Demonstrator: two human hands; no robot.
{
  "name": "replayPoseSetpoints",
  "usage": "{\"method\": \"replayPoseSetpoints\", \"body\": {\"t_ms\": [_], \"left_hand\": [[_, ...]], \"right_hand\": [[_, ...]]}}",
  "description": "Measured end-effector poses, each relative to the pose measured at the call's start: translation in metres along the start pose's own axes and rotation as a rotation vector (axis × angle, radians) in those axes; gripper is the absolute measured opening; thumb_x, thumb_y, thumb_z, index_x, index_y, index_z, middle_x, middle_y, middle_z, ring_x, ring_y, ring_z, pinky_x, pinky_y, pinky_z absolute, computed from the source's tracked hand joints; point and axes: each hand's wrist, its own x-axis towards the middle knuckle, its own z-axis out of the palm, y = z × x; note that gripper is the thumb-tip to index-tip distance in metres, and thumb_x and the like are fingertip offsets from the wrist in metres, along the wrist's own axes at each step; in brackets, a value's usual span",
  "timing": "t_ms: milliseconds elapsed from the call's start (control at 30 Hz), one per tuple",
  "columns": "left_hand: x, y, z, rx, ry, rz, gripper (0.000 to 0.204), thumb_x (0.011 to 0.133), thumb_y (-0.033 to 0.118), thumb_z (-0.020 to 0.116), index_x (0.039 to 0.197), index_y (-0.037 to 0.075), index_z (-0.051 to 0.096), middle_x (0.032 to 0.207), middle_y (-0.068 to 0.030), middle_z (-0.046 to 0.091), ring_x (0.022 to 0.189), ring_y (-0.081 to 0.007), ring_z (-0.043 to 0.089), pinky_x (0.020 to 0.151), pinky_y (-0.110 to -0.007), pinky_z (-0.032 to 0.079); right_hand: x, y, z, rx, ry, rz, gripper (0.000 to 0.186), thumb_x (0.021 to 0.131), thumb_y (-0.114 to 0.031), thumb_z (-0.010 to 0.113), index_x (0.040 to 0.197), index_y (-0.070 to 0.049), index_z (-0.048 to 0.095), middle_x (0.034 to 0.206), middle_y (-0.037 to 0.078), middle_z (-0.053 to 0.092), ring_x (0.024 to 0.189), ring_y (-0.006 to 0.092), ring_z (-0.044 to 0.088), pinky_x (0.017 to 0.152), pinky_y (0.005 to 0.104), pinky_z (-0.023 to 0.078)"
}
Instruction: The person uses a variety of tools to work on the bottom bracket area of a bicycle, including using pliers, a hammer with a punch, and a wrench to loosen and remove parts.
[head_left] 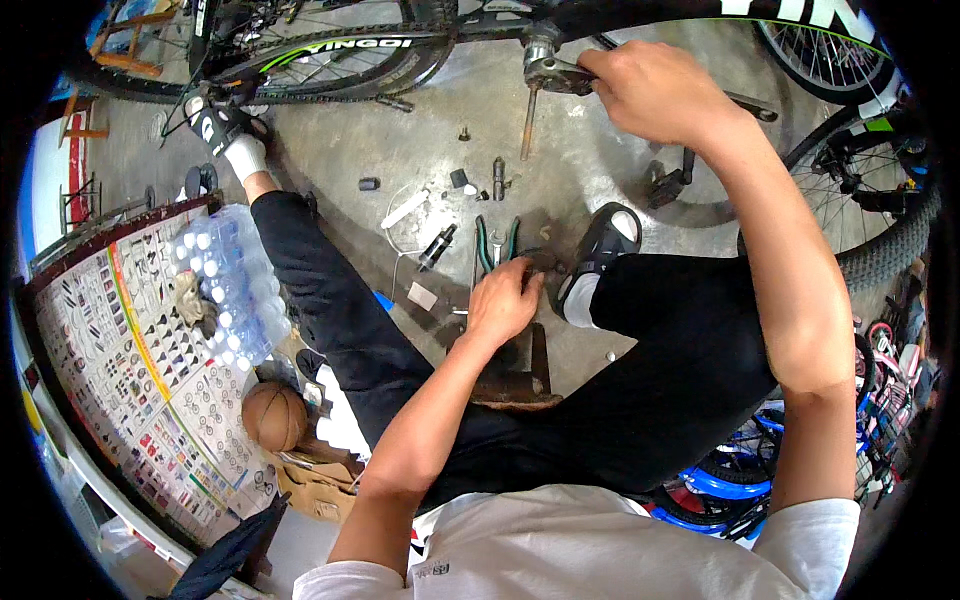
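- Right hand (655,92): fist closed around the handle of a wrench (556,72), arm stretched forward and up. The wrench head sits on the bottom bracket (540,45) of the bicycle (330,50) standing across the top of the view.
- Left hand (503,300): fingers curled, down on the floor among small tools, fingertips on a dark small part just beside green-handled pliers (495,245). Whether it actually grips the part cannot be told.
- Person sits low, legs in black trousers spread; left foot (225,130) reaches toward the bicycle's wheel, right foot (600,250) in a dark sandal planted near the left hand.
- Open room: a bare patch of concrete floor (600,170) between the legs and the bicycle, scattered with bolts, a rusty rod (527,125), a black pedal (668,185) and short sockets. Tight on the right, where another bicycle wheel (880,200) crowds in.
- Under the left forearm: a rusty metal stand (515,385).
- Left side: a shrink-wrapped pack of water bottles (225,290), a basketball (273,415), a printed parts poster (130,370) along the wall.
- Lower right: blue bicycle frames (740,485).
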Motion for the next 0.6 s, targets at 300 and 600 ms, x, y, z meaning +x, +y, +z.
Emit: {"method": "replayPoseSetpoints", "body": {"t_ms": [300,600], "left_hand": [[0.0,0.004,-0.002,0.033,-0.031,-0.032,0.037,0.097,0.031,0.063,0.121,0.003,0.067,0.111,-0.0249,0.071,0.107,-0.0449,0.066,0.09,-0.052,0.052],[0.001,0.002,0.002,0.024,-0.033,-0.039,0.037,0.097,0.031,0.063,0.12,0.002,0.068,0.107,-0.0249,0.072,0.103,-0.0452,0.068,0.088,-0.053,0.053]], "right_hand": [[0.005,-0.007,-0.005,-0.069,0.048,0.007,0.027,0.093,-0.03,0.067,0.102,-0.005,0.074,0.093,0.019,0.075,0.091,0.0391,0.073,0.081,0.0517,0.059],[0.005,-0.007,0.001,-0.007,0.04,-0.018,0.021,0.094,-0.023,0.065,0.096,-0.005,0.076,0.093,0.019,0.075,0.09,0.039,0.074,0.08,0.0508,0.059]]}}
